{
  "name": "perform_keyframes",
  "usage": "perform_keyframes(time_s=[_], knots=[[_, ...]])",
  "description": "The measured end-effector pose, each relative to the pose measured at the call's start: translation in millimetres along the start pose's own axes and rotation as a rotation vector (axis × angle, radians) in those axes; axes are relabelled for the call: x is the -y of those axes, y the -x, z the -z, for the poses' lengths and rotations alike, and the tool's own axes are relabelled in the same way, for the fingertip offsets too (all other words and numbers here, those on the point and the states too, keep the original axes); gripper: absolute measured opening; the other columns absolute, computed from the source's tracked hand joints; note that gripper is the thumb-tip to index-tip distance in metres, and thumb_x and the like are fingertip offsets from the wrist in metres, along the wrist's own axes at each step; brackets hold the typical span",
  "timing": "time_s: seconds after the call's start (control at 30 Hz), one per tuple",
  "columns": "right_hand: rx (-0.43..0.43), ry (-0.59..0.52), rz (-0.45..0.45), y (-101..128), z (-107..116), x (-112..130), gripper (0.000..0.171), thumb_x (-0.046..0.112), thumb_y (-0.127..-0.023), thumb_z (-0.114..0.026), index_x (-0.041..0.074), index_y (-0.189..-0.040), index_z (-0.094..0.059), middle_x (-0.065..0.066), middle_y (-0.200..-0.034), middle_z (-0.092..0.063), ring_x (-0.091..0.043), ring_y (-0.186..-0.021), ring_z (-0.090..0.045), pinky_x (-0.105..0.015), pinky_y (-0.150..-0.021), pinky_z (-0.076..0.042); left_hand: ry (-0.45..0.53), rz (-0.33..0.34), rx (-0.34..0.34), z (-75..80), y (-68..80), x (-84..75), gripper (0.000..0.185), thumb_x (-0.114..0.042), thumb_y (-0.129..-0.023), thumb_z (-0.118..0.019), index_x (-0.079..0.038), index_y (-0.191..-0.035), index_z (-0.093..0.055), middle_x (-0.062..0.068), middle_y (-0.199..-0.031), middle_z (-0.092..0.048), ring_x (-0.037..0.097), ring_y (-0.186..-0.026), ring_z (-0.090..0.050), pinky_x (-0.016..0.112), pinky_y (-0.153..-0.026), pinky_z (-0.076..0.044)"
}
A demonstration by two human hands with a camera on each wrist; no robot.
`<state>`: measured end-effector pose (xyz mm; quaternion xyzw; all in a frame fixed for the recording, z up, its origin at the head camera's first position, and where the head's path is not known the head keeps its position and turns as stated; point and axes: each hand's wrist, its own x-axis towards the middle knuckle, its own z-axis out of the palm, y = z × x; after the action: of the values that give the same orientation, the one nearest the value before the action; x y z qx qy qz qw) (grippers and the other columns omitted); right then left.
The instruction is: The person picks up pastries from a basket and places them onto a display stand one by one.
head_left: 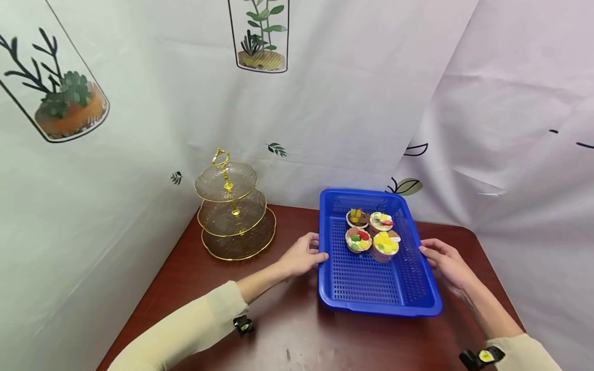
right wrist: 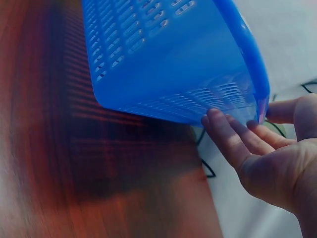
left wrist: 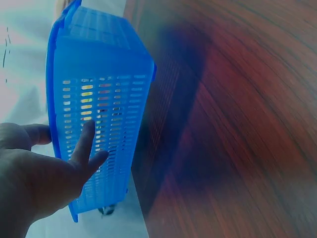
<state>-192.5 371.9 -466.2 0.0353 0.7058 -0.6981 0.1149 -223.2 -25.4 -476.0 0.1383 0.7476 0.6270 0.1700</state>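
In the head view, a blue plastic basket [head_left: 362,283] is held by its two long sides over the right part of the wooden tabletop [head_left: 278,330]. The rim is gripped at one side by the left hand [head_left: 302,255], thumb laid over it, and at the other by the right hand [head_left: 447,264]; both forearms are stretched forward. Four dessert cups [head_left: 385,243] are grouped inside, toward the far end. A three-tiered cake stand [head_left: 235,212] is seen to the left, untouched.

In the left wrist view, the outer wall is touched by spread fingers [left wrist: 85,141], and the base appears to be raised from the table. The step in hand is judged to be lifting or lowering the loaded basket; which one cannot be told. A level, even grip is called for next, lest the cups be slid or toppled.

In the right wrist view, the rim is pinched near the thumb, with the fingertips set against the outer wall.
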Motion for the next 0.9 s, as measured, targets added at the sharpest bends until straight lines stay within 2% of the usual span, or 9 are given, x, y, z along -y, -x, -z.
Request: perform_keyframes(time_s=[0.13, 0.43, 0.57, 0.77, 0.9], knots=[[-0.002, 0.013, 0.004, -4, -13, -4, 0.023, 0.019, -0.112, -0.056, 0.002, -0.126, -0.054, -0.003, -0.1, -0.075, -0.017, -0.087, -0.075, -0.037, -0.074, -0.063, -0.004, -0.007, 0.017, 12.3, 3.8, 1.6, 0.054, 0.002, -0.097, -0.068, 0.015, -0.143, -0.043, 0.036, -0.138, -0.054, 0.041, -0.119, -0.067, 0.045, -0.086, -0.063], [0.002, 0.056, 0.011, -11, -29, -13, 0.024, 0.018, -0.112, -0.055, -0.001, -0.126, -0.052, -0.003, -0.103, -0.074, -0.016, -0.091, -0.074, -0.038, -0.074, -0.063, -0.068, -0.012, 0.017, 33.4, 7.0, 11.2, 0.052, 0.0, -0.097, -0.069, 0.014, -0.142, -0.045, 0.034, -0.135, -0.059, 0.038, -0.115, -0.069, 0.046, -0.087, -0.062], [0.015, 0.057, 0.002, -16, -36, -15, 0.025, 0.018, -0.112, -0.055, -0.001, -0.126, -0.051, -0.004, -0.104, -0.074, -0.016, -0.091, -0.074, -0.039, -0.074, -0.062, -0.067, -0.011, 0.018, 41.4, 9.6, 16.4, 0.052, 0.001, -0.098, -0.068, 0.015, -0.141, -0.044, 0.035, -0.134, -0.059, 0.039, -0.114, -0.069, 0.047, -0.088, -0.062], [0.025, 0.061, -0.003, -21, -44, -15, 0.025, 0.016, -0.111, -0.055, -0.003, -0.127, -0.049, -0.006, -0.102, -0.072, -0.017, -0.087, -0.073, -0.037, -0.071, -0.062, -0.052, -0.02, 0.05, 52.1, 10.2, 21.2, 0.051, 0.002, -0.099, -0.066, 0.016, -0.142, -0.042, 0.038, -0.136, -0.056, 0.038, -0.115, -0.069, 0.046, -0.09, -0.062], [0.026, 0.07, 0.0, -23, -49, -14, 0.029, 0.015, -0.111, -0.056, -0.005, -0.129, -0.047, -0.005, -0.099, -0.071, -0.018, -0.081, -0.072, -0.035, -0.067, -0.061, -0.077, -0.014, 0.036, 58.0, 9.3, 22.6, 0.049, 0.0, -0.099, -0.067, 0.013, -0.141, -0.045, 0.034, -0.133, -0.06, 0.036, -0.113, -0.07, 0.046, -0.09, -0.062]])
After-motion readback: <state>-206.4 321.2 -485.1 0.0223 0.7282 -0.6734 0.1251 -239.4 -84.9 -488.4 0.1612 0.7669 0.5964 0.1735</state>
